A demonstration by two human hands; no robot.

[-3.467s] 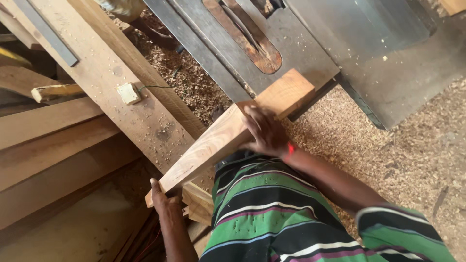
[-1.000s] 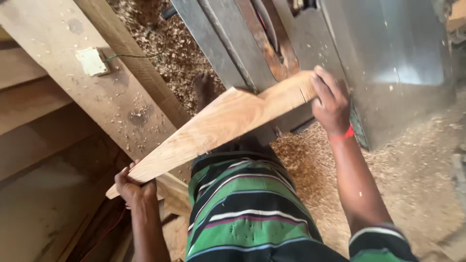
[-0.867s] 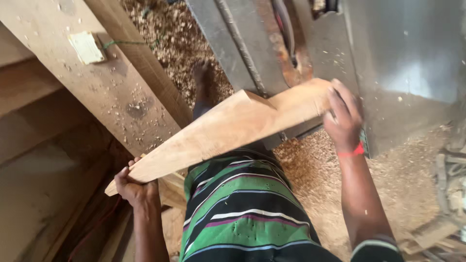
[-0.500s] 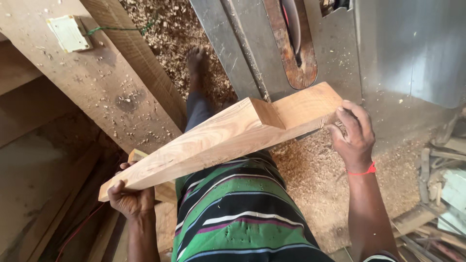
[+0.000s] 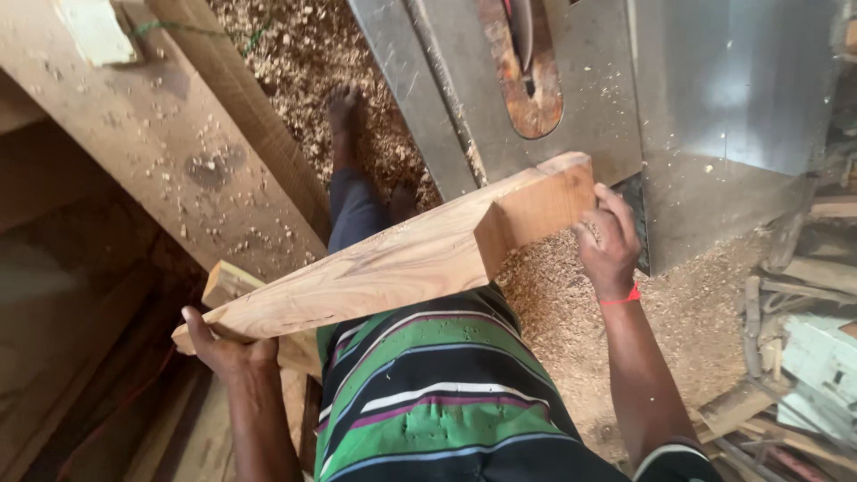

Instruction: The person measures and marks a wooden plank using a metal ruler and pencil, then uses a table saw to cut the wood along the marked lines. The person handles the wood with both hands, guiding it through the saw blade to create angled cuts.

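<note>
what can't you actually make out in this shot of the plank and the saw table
- Head view: left hand palm and fingers, hidden under the wooden plank.
- Right hand fingertips, hidden behind the plank's end.
- Saw blade, cut off by the top edge.
- Saw table far side, cut off by the frame.
- Person's legs, mostly hidden by the striped shirt.

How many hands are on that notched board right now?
2. The left hand grips the notched board at its lower-left end; the right hand holds its upper-right end beside the saw table.
</note>
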